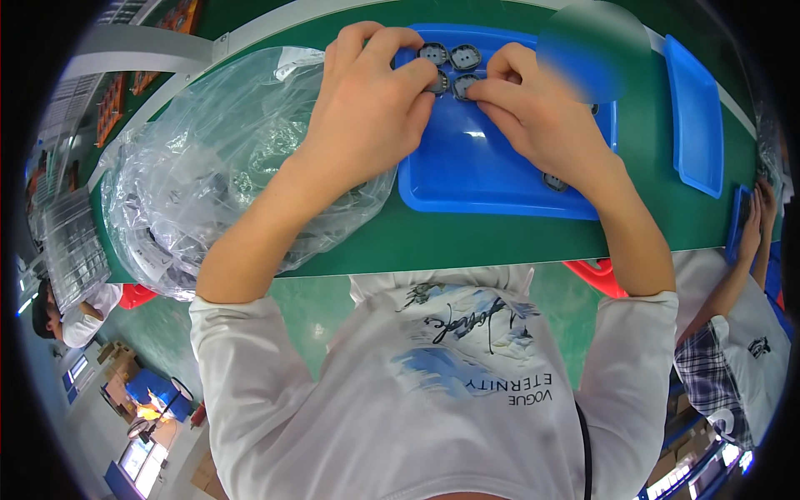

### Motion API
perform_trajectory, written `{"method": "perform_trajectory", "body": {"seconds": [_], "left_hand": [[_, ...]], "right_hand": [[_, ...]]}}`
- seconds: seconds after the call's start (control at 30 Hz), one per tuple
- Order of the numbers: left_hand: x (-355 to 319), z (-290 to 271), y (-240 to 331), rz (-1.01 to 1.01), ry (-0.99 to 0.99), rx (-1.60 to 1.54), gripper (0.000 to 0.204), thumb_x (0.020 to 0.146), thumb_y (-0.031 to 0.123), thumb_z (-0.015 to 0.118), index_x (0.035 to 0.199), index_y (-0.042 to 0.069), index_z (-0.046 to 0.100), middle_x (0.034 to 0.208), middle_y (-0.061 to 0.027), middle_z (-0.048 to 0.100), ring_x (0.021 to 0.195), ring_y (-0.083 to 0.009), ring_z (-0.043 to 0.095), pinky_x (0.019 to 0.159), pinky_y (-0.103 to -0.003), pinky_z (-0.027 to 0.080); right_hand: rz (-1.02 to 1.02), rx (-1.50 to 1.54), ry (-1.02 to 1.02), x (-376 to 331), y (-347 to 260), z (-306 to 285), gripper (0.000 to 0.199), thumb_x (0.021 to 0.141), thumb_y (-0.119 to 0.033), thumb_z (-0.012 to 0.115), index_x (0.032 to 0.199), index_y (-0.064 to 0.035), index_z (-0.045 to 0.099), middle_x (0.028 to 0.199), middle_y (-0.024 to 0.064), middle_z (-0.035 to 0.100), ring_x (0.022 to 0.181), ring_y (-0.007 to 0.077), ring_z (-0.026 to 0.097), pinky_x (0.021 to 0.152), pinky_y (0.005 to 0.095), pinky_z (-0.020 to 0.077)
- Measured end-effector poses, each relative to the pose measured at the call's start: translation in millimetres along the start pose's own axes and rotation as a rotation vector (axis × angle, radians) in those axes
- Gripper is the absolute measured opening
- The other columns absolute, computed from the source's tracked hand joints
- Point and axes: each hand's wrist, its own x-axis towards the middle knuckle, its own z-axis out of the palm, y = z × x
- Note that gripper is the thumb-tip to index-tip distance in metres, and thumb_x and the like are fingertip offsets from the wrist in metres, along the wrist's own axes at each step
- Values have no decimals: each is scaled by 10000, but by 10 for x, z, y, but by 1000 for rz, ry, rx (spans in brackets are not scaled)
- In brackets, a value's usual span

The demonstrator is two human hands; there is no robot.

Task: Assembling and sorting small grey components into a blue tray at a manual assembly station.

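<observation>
Several small dark rounded plastic parts lie grouped in the far left corner of a blue tray point(500, 196). My left hand point(367, 104) reaches over the tray's left rim, its fingers bent around the near-left dark part point(438, 82). One of its fingertips also lies by the far-left dark part point(432, 54). With thumb and forefinger, my right hand point(546, 112) pinches the near-right dark part point(465, 87). Just behind that sits the far-right dark part point(465, 57), untouched. Another dark part point(556, 182) lies under my right wrist, partly hidden.
A large clear plastic bag point(225, 158) fills the green table's left side, its contents hard to make out. An empty-looking blue tray point(697, 117) lies to the right. Beyond it, a co-worker's hands point(757, 217) hold a small blue tray point(737, 221). A blurred patch covers the far right corner of my tray.
</observation>
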Motion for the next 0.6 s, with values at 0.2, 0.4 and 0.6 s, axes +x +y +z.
{"method": "perform_trajectory", "body": {"seconds": [0.2,0.4,0.6], "left_hand": [[24,32,-42,-63,-8,-102,123,729,56,701,850,55,677,1070,-94,616,1008,-294,583,859,-410,491],[45,10,-32,-148,-114,-143,159,771,70,713,915,42,652,1171,-78,594,1039,-304,602,868,-378,508],[112,-100,6,61,47,-7,189,719,114,764,880,48,689,1002,-108,618,985,-303,590,855,-410,498]], "right_hand": [[26,-55,36,65,12,127,159,817,-63,683,975,-63,683,896,70,600,801,271,628,680,359,520],[19,-27,16,82,35,4,172,815,-79,697,983,-50,679,898,88,619,802,276,637,710,350,526],[320,-3,-5,119,76,-1005,252,795,-219,720,957,-34,671,949,157,649,840,331,603,779,401,498]]}}
